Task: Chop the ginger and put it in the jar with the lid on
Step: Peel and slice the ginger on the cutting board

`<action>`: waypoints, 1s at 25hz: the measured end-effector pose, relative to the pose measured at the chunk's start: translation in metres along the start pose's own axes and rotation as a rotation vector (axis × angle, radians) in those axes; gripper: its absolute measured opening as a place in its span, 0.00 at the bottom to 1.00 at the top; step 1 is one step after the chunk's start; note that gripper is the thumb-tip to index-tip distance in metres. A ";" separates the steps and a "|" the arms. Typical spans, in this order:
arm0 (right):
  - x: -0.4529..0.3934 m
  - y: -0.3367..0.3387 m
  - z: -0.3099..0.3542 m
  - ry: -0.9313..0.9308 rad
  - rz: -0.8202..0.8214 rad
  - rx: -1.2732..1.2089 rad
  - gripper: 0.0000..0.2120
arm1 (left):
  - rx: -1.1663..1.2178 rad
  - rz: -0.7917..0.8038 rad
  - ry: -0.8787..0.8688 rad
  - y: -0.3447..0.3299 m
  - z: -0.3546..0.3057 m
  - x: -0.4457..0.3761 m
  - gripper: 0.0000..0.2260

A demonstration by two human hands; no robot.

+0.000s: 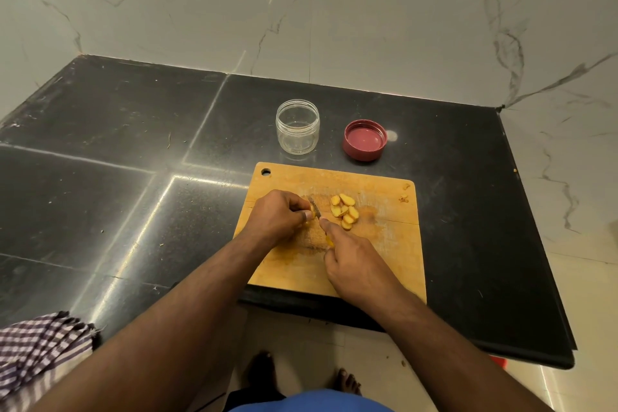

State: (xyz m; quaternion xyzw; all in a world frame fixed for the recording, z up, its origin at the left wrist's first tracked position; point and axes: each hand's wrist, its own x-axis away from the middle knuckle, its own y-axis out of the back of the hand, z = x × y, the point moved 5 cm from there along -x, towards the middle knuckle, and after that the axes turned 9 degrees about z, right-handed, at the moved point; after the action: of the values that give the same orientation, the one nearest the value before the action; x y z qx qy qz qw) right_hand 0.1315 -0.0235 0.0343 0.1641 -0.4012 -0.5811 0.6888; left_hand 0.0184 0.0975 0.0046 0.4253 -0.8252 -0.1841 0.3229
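Observation:
On the wooden cutting board (384, 197) lies a small heap of several yellow ginger slices (344, 211). My left hand (277, 214) pinches the remaining ginger piece (312, 210) against the board. My right hand (354, 261) grips a knife with a yellow handle; its blade (315, 207) stands on the ginger beside my left fingertips. Behind the board stands a clear jar (297, 127), open and with nothing inside. Its red lid (364, 140) lies upside down to the jar's right.
The board sits near the front edge of a black stone counter (133, 144) bounded by marble walls. A checked cloth (40, 351) hangs at the counter's front left. A few ginger scraps (404, 192) lie at the board's far right corner. My bare feet show on the floor below.

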 end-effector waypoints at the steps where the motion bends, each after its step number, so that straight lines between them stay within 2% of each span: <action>1: -0.002 0.000 0.001 -0.001 0.002 0.001 0.25 | -0.002 0.003 0.001 0.000 0.000 -0.001 0.09; 9: -0.012 0.002 0.003 -0.036 0.043 -0.003 0.26 | -0.011 0.017 -0.005 0.001 0.001 0.000 0.12; 17: -0.009 -0.003 0.003 -0.015 -0.012 0.026 0.26 | -0.107 -0.115 -0.032 -0.004 -0.004 0.005 0.13; 25: -0.016 -0.008 0.006 -0.018 -0.015 0.030 0.26 | -0.152 -0.113 -0.032 -0.004 -0.003 0.003 0.12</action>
State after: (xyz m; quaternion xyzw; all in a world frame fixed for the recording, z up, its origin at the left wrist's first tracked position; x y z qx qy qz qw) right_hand 0.1213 -0.0093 0.0269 0.1719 -0.4149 -0.5816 0.6783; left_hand 0.0214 0.0928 0.0051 0.4425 -0.7887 -0.2707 0.3300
